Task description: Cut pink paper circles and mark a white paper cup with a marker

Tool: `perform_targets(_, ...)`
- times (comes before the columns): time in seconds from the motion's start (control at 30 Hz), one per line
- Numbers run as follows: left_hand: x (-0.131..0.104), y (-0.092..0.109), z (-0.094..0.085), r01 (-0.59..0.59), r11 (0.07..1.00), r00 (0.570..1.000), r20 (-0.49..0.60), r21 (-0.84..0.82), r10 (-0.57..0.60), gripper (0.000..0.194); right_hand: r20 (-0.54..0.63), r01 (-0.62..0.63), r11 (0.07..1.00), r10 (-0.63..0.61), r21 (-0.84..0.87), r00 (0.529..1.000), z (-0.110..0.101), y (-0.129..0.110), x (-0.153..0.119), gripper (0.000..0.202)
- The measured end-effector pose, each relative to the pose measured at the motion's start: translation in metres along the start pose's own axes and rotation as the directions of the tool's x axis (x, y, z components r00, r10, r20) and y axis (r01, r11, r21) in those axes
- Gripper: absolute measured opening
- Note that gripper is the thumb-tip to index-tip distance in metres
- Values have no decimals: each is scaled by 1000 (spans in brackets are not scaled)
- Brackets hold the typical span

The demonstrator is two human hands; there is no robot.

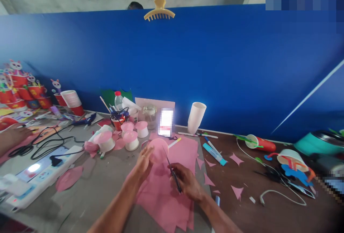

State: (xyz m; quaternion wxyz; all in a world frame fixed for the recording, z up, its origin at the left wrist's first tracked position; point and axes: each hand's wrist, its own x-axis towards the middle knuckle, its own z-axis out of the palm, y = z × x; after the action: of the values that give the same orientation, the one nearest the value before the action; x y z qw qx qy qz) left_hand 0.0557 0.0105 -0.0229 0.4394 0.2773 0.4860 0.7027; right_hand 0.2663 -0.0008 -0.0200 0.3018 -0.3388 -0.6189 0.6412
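Head view: pink paper disc [160, 150] being pinched by fingers [147, 151] of left hand [144, 162], scissors [175, 179] being gripped by right hand [186, 180].

Shared craft workspace, indicated by pink paper [163, 204] beneath the worker's fingers [146, 153], paper scraps [237, 191] on the tabletop [231, 215] to their right, animal-topped red cups [37, 92] and another person's hand [14, 136] far to their left, and a blue partition [172, 57] standing beyond them.

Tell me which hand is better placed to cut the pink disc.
Probably the right hand: it holds the scissors, which reach over the pink disc, while the left hand holds the disc's left side.
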Motion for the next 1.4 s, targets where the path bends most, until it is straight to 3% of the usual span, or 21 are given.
perform_targets(0.27, -7, 12, 8, 129, 985, 988, 96, -114, -118, 58, -7, -12, 1000, 12, 20, 1000, -1, -4, -1, 50)
perform_targets(0.47, -9, 21, 9, 152, 984, 983, 121, -96, -140, 42, -24, -31, 999, 32, 42, 999, -4, -5, 0, 51)
perform_targets(0.83, -10, 31, 18, 75, 997, 994, 82, -36, -71, 47, 37, -3, 998, 6, -61, 999, -4, -5, -4, 42)
perform_targets(1.13, -12, 24, 16, 17, 1000, 998, 56, 0, -17, 41, 14, -21, 991, 23, -133, 1000, -2, 0, 0, 38)
perform_targets(1.4, -9, 24, 12, -1, 1000, 999, 40, -4, 1, 38, 9, -8, 992, 9, -125, 1000, -2, 3, 2, 46)
